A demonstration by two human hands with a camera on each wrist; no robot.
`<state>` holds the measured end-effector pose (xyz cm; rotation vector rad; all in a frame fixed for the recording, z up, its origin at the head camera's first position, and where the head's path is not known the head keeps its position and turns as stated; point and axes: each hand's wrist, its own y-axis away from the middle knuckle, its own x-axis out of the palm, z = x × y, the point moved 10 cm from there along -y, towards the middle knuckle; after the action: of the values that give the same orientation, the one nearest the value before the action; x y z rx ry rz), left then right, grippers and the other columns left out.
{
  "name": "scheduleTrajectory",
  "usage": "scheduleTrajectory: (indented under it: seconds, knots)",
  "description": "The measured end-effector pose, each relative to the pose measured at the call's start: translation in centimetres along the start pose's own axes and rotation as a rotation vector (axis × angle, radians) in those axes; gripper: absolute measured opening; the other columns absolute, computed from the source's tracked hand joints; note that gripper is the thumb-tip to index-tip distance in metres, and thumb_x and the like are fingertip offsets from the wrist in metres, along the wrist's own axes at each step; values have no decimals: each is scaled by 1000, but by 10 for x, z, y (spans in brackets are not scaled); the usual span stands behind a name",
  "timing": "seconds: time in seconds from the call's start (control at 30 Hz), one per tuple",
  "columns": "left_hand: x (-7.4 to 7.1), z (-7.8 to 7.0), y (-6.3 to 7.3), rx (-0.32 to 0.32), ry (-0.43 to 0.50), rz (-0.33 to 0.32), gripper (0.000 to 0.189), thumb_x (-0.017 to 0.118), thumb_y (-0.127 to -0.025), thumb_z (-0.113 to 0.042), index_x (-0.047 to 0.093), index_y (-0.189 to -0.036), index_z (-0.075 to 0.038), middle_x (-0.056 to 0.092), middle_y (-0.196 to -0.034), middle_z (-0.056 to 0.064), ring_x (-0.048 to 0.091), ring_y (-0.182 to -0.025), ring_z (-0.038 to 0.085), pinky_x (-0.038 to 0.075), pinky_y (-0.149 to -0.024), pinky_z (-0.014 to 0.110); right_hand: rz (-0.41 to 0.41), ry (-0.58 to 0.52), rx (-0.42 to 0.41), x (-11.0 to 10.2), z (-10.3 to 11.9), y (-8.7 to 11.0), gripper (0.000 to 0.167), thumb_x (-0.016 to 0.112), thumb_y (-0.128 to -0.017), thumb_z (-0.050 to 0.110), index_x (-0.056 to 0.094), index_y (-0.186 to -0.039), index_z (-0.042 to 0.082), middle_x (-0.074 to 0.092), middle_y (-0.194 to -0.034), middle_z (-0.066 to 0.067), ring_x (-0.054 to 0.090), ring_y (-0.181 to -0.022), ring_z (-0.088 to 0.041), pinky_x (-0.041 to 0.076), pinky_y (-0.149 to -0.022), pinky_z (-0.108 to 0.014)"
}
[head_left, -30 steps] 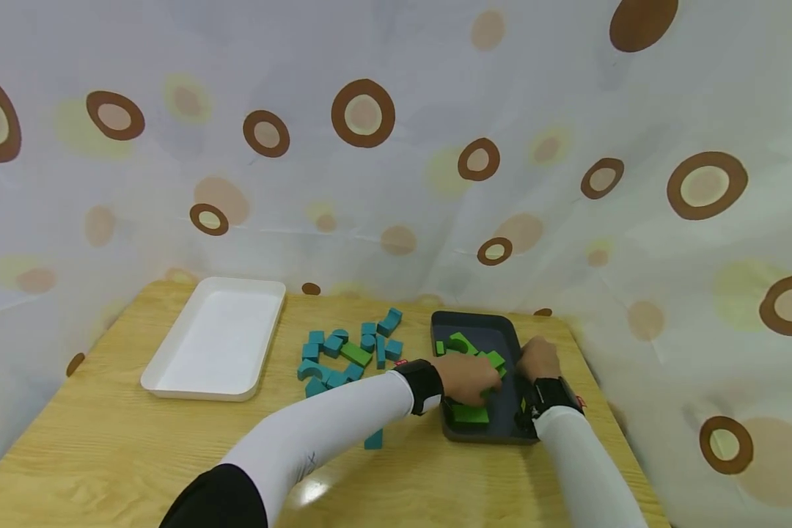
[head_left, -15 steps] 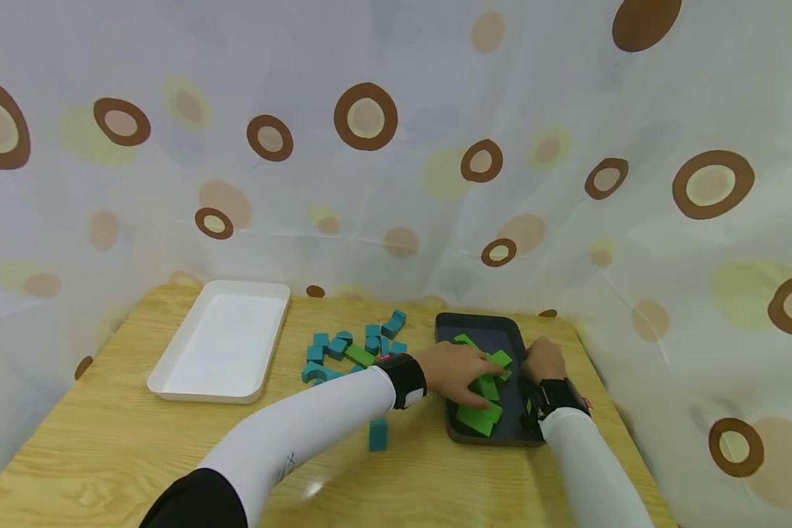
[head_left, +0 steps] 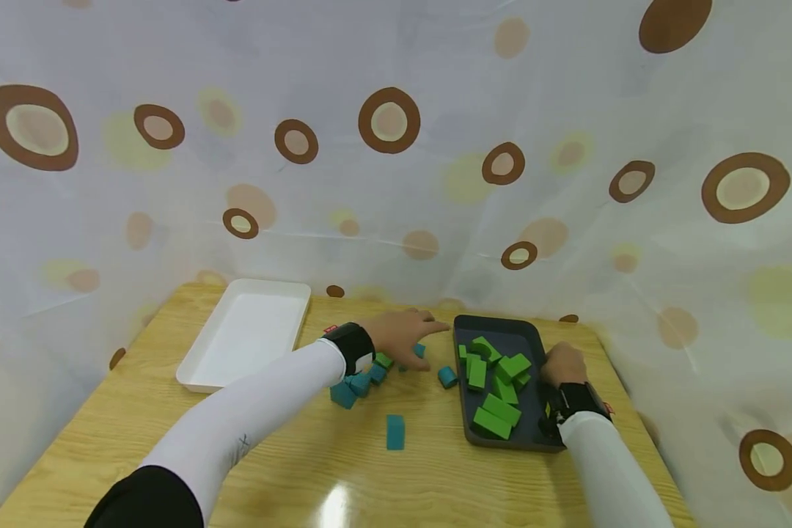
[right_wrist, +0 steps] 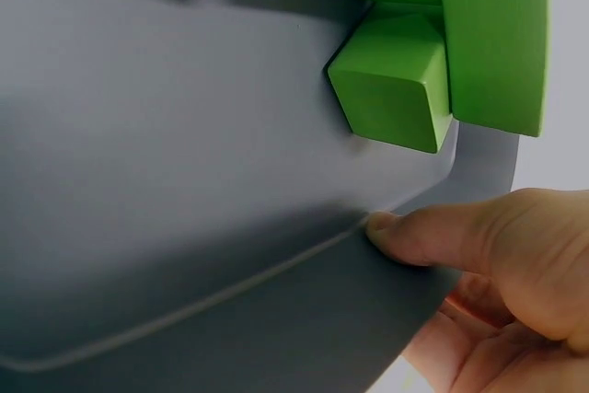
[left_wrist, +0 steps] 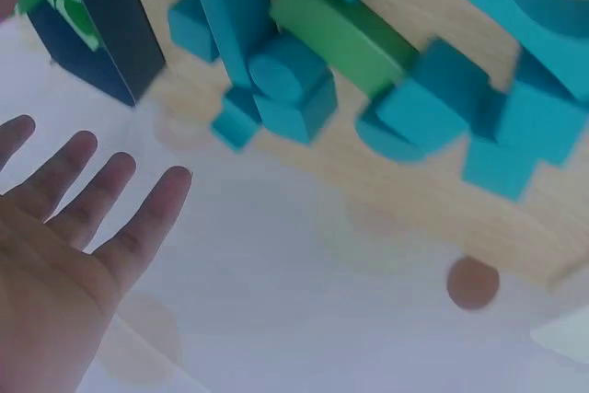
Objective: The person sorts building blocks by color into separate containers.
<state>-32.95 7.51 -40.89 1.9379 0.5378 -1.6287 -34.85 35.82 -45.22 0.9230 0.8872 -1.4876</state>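
My left hand (head_left: 399, 337) hovers with spread fingers over the table, left of a dark grey tray (head_left: 531, 429). Under and beside it lies a cluster of blue blocks (head_left: 343, 394), partly hidden by the hand and arm. Among them the left wrist view shows one green block (left_wrist: 345, 29). The right hand (head_left: 563, 364) grips the tray's right wall; in the right wrist view its thumb (right_wrist: 414, 235) presses the inner side, fingers outside. Several green blocks (head_left: 501, 409) lie in the tray, mostly in its left half.
A white tray (head_left: 254, 319) stands at the back left with nothing in it. One blue block (head_left: 395, 433) lies apart, near the front, and a blue cylinder-like block (head_left: 447, 377) sits close to the dark tray's left wall. A patterned sheet (head_left: 396, 220) hangs behind the table.
My left hand has left the green blocks in the dark tray and moved leftward over the blue cluster, its fingers spreading. The right hand still holds the tray wall. The head view has shifted slightly.
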Motion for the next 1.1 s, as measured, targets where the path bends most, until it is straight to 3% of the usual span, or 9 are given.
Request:
scheduleTrajectory:
  seconds: [0.23,0.4,0.53,0.87,0.97,1.03,1.1]
  knots:
    - [-13,24,11,-53,-24,27,73,67,-97,-49,39,-159,-23,45,-158,10,49,-141,30,48,-107,45,20,9,40,-6,-10,-3,41,57,-78,-9,39,-49,15,36,-52,2,37,-52,-19,33,-49,-32]
    - [6,34,14,-52,25,80,56,68,-99,-38,55,-148,-15,56,-147,11,58,-131,26,49,-107,40,7,8,37,-8,-14,-6,41,56,-78,-9,39,-48,14,35,-52,2,36,-52,-19,33,-49,-32]
    - [29,42,12,-40,54,83,40,69,-99,-32,67,-135,-13,66,-135,6,64,-122,21,52,-101,36,1,3,22,-7,-12,-7,42,55,-79,-9,38,-49,15,34,-52,3,35,-52,-19,32,-48,-32]
    - [57,52,5,-34,48,66,27,74,-95,-20,75,-121,-13,74,-120,2,69,-108,18,56,-91,32,20,-23,35,8,-11,-6,45,53,-78,-12,35,-48,17,27,-51,5,29,-47,-13,28,-46,-28]
    - [62,50,6,-45,90,82,15,76,-94,-19,79,-108,-13,74,-96,-2,66,-86,12,53,-77,27,32,-19,44,10,-12,-5,45,53,-78,-12,35,-48,17,27,-51,5,29,-47,-13,28,-46,-28]
    - [64,47,6,-49,127,86,6,76,-94,-18,78,-92,-12,61,-73,-5,54,-69,10,44,-66,26,37,-18,40,10,-12,-6,45,53,-77,-12,36,-48,17,27,-51,5,29,-47,-13,29,-46,-28]
    - [65,46,5,-57,162,67,16,75,-95,-18,74,-80,-13,45,-62,-6,42,-61,10,35,-61,27,38,-19,38,9,-12,-6,45,53,-77,-12,35,-48,17,27,-50,6,29,-47,-13,29,-46,-28]
